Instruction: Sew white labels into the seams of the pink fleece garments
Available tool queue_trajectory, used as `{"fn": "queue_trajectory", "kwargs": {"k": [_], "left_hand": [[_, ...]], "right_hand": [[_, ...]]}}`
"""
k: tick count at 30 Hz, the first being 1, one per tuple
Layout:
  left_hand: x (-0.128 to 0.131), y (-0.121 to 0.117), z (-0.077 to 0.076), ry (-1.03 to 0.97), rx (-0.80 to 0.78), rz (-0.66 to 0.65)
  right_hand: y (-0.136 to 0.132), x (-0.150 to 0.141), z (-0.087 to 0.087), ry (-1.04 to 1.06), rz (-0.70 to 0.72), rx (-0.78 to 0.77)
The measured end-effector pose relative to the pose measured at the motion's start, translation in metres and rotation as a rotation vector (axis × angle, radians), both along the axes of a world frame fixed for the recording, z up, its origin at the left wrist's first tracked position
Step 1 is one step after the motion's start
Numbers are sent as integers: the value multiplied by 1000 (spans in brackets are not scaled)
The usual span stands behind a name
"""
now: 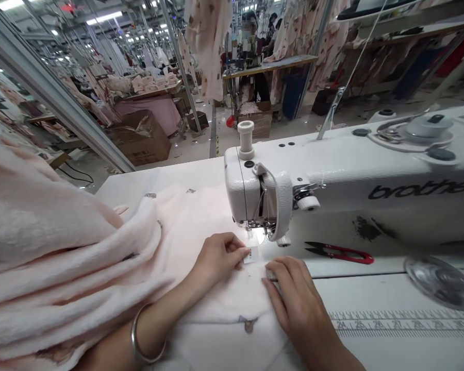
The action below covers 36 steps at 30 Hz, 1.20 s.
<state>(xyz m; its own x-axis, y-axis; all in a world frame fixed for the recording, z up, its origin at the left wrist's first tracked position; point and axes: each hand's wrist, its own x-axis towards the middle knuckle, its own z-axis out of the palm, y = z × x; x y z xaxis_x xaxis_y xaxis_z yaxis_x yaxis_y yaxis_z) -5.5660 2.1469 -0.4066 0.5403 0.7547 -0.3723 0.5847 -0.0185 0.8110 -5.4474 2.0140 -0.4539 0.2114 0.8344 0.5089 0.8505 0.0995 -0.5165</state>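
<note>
Well, white label (252, 254) in the pinch of left hand (215, 258), right hand (299, 304) on fabric (224, 304), grip unclear; pale cloth (250, 107) in carton (258, 127).

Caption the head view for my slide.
Left hand holding small white label on pale pink plush fabric, right hand at its edge, beside white Brother sewing machine.

Pale-pink fabric (123, 260) (sparse grey-brown motifs), red-black snips (342, 251)

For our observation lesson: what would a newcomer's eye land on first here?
Probably the white sewing machine across the right. Just below its left end, the left hand touches a white label on pale pink fabric; the right hand touches the fabric. Red-handled snips lie farther right.
</note>
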Motion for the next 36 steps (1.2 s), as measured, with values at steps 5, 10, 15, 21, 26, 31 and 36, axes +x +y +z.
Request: {"fn": "queue_trajectory", "kwargs": {"k": [5,10,15,21,26,31,36], "left_hand": [[1,0,-13,45,65,-1],[3,0,-10,69,78,-19],[3,1,-8,74,62,-16],[5,1,-7,70,39,6],[5,1,-6,75,32,20],[4,0,-7,65,33,20],[5,-2,-9,88,68,8]], "right_hand": [[3,1,-2,-106,7,24],[1,1,-2,-133,23,27],[1,1,0,-136,8,26],[1,0,-6,-97,-2,-2],[1,-1,-8,-89,-5,-33],[2,-1,-6,-117,-4,2],[2,-2,-7,-105,-24,-8]]}}
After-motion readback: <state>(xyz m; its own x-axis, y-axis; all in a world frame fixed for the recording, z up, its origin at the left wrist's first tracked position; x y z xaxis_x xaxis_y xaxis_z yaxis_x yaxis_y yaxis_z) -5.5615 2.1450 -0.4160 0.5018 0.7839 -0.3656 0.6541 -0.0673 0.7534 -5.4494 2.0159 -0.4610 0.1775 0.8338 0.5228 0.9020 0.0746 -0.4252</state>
